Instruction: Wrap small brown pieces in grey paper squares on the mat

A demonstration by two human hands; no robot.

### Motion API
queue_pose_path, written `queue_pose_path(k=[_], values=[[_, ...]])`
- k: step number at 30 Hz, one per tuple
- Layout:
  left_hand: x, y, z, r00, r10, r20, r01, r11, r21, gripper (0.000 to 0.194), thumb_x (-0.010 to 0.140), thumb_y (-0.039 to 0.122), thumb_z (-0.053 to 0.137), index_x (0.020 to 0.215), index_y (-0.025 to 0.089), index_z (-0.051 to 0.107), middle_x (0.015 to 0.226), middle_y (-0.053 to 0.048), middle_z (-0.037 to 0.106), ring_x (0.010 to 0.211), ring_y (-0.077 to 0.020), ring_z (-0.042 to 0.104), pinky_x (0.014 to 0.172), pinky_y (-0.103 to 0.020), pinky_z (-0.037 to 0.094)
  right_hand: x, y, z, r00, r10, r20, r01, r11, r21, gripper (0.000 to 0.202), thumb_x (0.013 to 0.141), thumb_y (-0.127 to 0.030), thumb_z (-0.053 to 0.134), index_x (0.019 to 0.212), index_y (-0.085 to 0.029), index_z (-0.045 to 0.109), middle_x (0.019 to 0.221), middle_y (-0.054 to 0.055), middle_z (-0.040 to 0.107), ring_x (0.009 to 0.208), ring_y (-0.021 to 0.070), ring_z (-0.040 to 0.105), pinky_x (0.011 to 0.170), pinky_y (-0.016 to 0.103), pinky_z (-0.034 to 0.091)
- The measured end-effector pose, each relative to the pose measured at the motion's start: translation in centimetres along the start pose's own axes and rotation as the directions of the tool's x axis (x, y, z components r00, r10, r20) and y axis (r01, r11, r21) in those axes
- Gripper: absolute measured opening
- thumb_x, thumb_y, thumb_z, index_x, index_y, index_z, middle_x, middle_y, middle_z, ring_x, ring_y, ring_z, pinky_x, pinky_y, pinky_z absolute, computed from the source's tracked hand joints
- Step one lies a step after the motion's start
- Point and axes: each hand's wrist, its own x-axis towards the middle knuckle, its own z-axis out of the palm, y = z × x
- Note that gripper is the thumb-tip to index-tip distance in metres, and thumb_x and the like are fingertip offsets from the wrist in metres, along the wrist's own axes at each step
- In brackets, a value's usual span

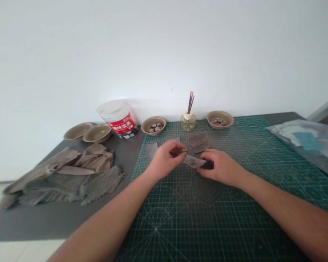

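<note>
Between my two hands is a small, translucent greyish plastic sleeve or bag point(192, 161), blurred and held above the cutting mat. My left hand point(168, 158) pinches its left end between thumb and fingers. Fingers of my right hand point(221, 167) close round the other end, along with a dark brown flat piece point(208, 165) that is partly hidden. Just behind the hands lies a brown square patch point(199, 143) with a dark line figure on it. A clear flat sleeve point(151, 150) rests on the mat left of my left hand.
Behind the green cutting mat point(175, 214) stand a reed diffuser point(188, 121) and two bowls of small round pieces, one left point(145, 127) and one right point(227, 119). At left are a plastic jar point(120, 120), two bowls and crumpled cloths point(68, 174). A plastic bag point(303, 138) lies right.
</note>
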Motion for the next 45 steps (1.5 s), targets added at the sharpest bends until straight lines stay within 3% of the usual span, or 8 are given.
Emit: queue_pose_path(k=[6, 10, 16, 20, 25, 29, 41, 45], values=[[0.0, 0.2, 0.3, 0.997, -0.079, 0.001, 0.079, 0.995, -0.063, 0.016, 0.087, 0.032, 0.063, 0.093, 0.018, 0.065, 0.073, 0.002, 0.059, 0.065, -0.0115, 0.053, 0.059, -0.023, 0.042, 0.2, 0.0, -0.1, 0.993, -0.015, -0.118, 0.017, 1.000, 0.009, 0.003, 0.081, -0.018, 0.067, 0.082, -0.021, 0.065, 0.077, -0.001, 0.063, 0.069, 0.0148, 0.055, 0.065, 0.027, 0.038], [-0.1, 0.2, 0.4, 0.995, -0.103, -0.009, 0.102, 0.993, -0.066, 0.014, 0.086, 0.030, 0.062, 0.091, 0.018, 0.064, 0.074, 0.002, 0.060, 0.067, -0.0120, 0.055, 0.061, -0.023, 0.043, 0.1, 0.7, 0.1, 1.000, 0.016, 0.012, -0.015, 0.999, -0.032, 0.012, 0.075, -0.021, 0.074, 0.085, -0.021, 0.068, 0.084, -0.001, 0.065, 0.075, 0.0161, 0.058, 0.068, 0.028, 0.040], [-0.3, 0.3, 0.3, 0.997, -0.075, -0.002, 0.075, 0.995, -0.059, 0.013, 0.087, 0.030, 0.061, 0.093, 0.019, 0.064, 0.073, 0.003, 0.059, 0.066, -0.0117, 0.053, 0.061, -0.023, 0.042, -0.1, 0.3, 0.3, 0.991, -0.053, -0.121, 0.050, 0.998, -0.025, 0.002, 0.083, -0.022, 0.069, 0.084, -0.021, 0.067, 0.081, -0.001, 0.063, 0.074, 0.0144, 0.058, 0.069, 0.028, 0.042], [-0.5, 0.6, 0.5, 0.996, -0.087, 0.018, 0.089, 0.993, -0.081, 0.013, 0.086, 0.030, 0.062, 0.093, 0.018, 0.064, 0.072, 0.003, 0.058, 0.066, -0.0112, 0.052, 0.060, -0.023, 0.042, -0.1, 0.3, 0.4, 0.999, -0.052, -0.010, 0.052, 0.997, -0.050, 0.011, 0.078, -0.021, 0.073, 0.089, -0.022, 0.070, 0.089, 0.000, 0.068, 0.082, 0.0162, 0.062, 0.076, 0.029, 0.045], [-0.4, 0.7, 0.4, 0.996, -0.091, -0.016, 0.089, 0.990, -0.106, 0.015, 0.087, 0.031, 0.063, 0.094, 0.018, 0.064, 0.072, 0.003, 0.057, 0.065, -0.0110, 0.051, 0.059, -0.022, 0.041, -0.2, 0.3, 0.1, 0.992, -0.009, -0.129, 0.010, 1.000, 0.010, 0.004, 0.083, -0.024, 0.070, 0.087, -0.023, 0.071, 0.083, -0.002, 0.070, 0.075, 0.0150, 0.063, 0.070, 0.027, 0.045], [-0.4, 0.8, 0.1, 0.993, -0.096, -0.064, 0.084, 0.982, -0.167, 0.016, 0.086, 0.030, 0.065, 0.096, 0.018, 0.063, 0.075, 0.002, 0.059, 0.067, -0.0108, 0.054, 0.060, -0.022, 0.042, -0.3, 0.7, -0.2, 0.996, 0.075, -0.041, -0.075, 0.997, -0.010, 0.010, 0.081, -0.029, 0.072, 0.090, -0.025, 0.074, 0.083, -0.002, 0.073, 0.073, 0.0162, 0.065, 0.066, 0.027, 0.044], [-0.4, 1.1, 0.3, 0.990, -0.127, -0.055, 0.107, 0.952, -0.286, 0.019, 0.085, 0.030, 0.069, 0.098, 0.016, 0.070, 0.080, -0.003, 0.069, 0.070, -0.0132, 0.062, 0.064, -0.025, 0.048, -0.3, 0.0, -0.2, 0.988, 0.054, -0.142, -0.063, 0.996, -0.061, 0.006, 0.086, -0.026, 0.065, 0.085, -0.022, 0.070, 0.078, -0.002, 0.070, 0.069, 0.0152, 0.062, 0.064, 0.027, 0.041], [-0.4, 1.1, 0.3, 0.990, -0.136, -0.037, 0.108, 0.899, -0.425, 0.018, 0.082, 0.029, 0.073, 0.091, 0.015, 0.065, 0.089, -0.007, 0.072, 0.078, -0.0161, 0.067, 0.071, -0.029, 0.053, -0.4, -0.1, -0.3, 0.994, 0.088, -0.066, -0.093, 0.993, -0.078, 0.003, 0.083, -0.023, 0.067, 0.084, -0.023, 0.070, 0.075, -0.003, 0.070, 0.066, 0.0156, 0.062, 0.063, 0.027, 0.041]])
